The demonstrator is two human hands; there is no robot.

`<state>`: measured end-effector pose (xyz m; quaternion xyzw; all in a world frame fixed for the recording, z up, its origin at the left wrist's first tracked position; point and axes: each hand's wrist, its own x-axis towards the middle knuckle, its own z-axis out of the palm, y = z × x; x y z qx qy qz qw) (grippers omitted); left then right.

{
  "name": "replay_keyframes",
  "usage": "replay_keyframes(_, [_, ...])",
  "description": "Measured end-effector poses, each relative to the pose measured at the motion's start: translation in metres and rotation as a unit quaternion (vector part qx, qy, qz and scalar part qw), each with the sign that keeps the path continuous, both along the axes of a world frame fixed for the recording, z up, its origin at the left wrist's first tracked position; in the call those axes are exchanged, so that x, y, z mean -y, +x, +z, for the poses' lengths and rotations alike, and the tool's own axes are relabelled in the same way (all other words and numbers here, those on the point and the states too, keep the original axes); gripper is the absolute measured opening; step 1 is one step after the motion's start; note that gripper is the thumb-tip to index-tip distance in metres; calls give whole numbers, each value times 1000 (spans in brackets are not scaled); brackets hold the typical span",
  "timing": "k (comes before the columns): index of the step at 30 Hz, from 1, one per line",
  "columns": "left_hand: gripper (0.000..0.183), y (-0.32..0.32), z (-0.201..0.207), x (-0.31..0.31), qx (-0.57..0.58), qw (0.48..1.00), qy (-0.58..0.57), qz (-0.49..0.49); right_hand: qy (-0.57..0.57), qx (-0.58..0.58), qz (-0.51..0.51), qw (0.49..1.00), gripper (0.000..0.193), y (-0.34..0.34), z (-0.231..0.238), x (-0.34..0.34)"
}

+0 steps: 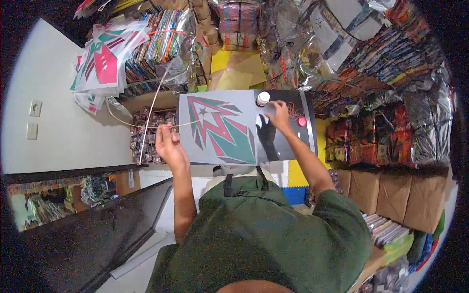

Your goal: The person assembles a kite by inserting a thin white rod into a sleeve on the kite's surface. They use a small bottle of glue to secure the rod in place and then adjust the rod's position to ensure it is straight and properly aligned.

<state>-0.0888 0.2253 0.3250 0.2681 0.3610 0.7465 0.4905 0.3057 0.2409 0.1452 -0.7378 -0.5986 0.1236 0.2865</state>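
My left hand (171,149) is raised at the left end of the work surface, its fingertips pinched on a thin pale stick (188,124) that runs sideways over the patterned sheet. This grey, red and green sheet (220,129), with a star on it, lies flat on a glossy black board (288,146). My right hand (279,117) hovers over the board with thumb and fingers apart, close to a small dark bottle with a white top (263,99). Beside that hand are a round red cap (302,121) and a tangle of reddish thread (294,110).
Another pale stick (154,105) slants upright left of my left hand, over a box of small wrapped items (139,141). Printed sheets (105,63) hang at the upper left. Stacked bundles in plastic (386,63) crowd the back and right; brown cardboard (386,195) stands at the lower right.
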Motion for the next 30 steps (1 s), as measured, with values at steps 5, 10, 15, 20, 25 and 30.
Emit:
replay_keyframes(5, [12, 27, -7, 22, 38, 998, -55, 18, -52, 92, 92, 990, 55, 39, -14, -51])
replay_keyframes(10, [10, 52, 2, 44, 32, 995, -75, 52, -97, 183, 158, 965, 40, 38, -13, -78])
replay_keyframes(15, [10, 68, 11, 53, -1, 992, -87, 95, -155, 174, 193, 953, 32, 49, -29, -90])
replay_keyframes(20, [10, 74, 16, 60, 17, 991, -80, 109, -128, 231, 215, 940, 25, 50, -27, -95])
replay_keyframes(25, [10, 72, 23, 59, 5, 994, -55, 96, -155, 247, 201, 935, 27, 43, -20, -97])
replay_keyframes(30, [9, 61, 28, 54, 9, 997, -26, 78, -155, 260, 188, 935, 28, 38, -16, -96])
